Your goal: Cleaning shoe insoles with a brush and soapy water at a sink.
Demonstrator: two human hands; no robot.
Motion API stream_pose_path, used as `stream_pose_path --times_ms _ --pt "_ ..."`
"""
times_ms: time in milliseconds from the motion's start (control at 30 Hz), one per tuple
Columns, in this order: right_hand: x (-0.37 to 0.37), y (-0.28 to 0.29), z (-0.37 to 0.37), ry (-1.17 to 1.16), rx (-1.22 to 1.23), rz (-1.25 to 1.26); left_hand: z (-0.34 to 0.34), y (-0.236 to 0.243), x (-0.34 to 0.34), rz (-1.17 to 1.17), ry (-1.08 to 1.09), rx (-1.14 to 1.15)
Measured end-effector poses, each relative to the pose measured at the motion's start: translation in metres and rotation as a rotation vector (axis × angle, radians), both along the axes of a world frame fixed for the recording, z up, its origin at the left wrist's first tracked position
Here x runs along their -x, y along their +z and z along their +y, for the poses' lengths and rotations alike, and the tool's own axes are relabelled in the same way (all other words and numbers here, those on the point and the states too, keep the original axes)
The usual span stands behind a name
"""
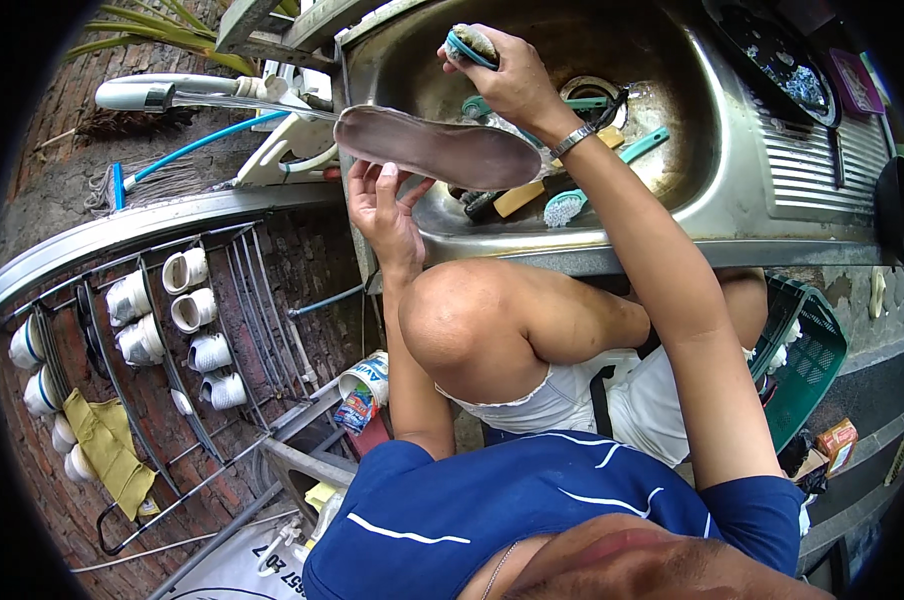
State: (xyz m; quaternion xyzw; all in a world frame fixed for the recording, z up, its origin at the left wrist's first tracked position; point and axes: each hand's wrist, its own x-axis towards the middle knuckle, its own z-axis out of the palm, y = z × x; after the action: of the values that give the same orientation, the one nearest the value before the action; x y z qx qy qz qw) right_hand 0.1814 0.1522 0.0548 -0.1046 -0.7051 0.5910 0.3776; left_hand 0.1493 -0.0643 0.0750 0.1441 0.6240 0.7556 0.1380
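My left hand (384, 215) grips a brownish insole (437, 148) from below, holding it over the near left part of the metal sink (687, 215). A thin stream of water from a pale tap (137, 95) reaches the insole's left end. Higher up, over the sink's far side, my right hand (522, 88) is closed around a small scrub brush (474, 45) with a teal body; it is apart from the insole. Several brushes lie in the basin, among them a teal-handled one (644, 145) and one with white bristles (564, 207).
A ribbed drainboard (812, 165) with a dark pan (787, 75) adjoins the sink on the right. White shoes (192, 310) stand on a metal rack at left, by a yellow cloth (112, 450). A green crate (807, 350) sits right of my legs, a white bucket (367, 375) at left.
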Motion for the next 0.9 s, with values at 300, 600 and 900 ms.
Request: stream_pose_path --times_ms 300,600,900 --pt "0.006 0.005 -0.011 0.109 -0.246 -0.045 -0.044 0.012 0.027 0.078 0.209 -0.207" --pt "-0.003 0.000 -0.025 0.157 -0.245 -0.172 0.011 0.040 0.043 0.114 -0.008 -0.172" --pt "-0.004 0.007 -0.012 -0.013 -0.368 -0.042 0.027 0.007 0.121 -0.613 0.115 -0.711"
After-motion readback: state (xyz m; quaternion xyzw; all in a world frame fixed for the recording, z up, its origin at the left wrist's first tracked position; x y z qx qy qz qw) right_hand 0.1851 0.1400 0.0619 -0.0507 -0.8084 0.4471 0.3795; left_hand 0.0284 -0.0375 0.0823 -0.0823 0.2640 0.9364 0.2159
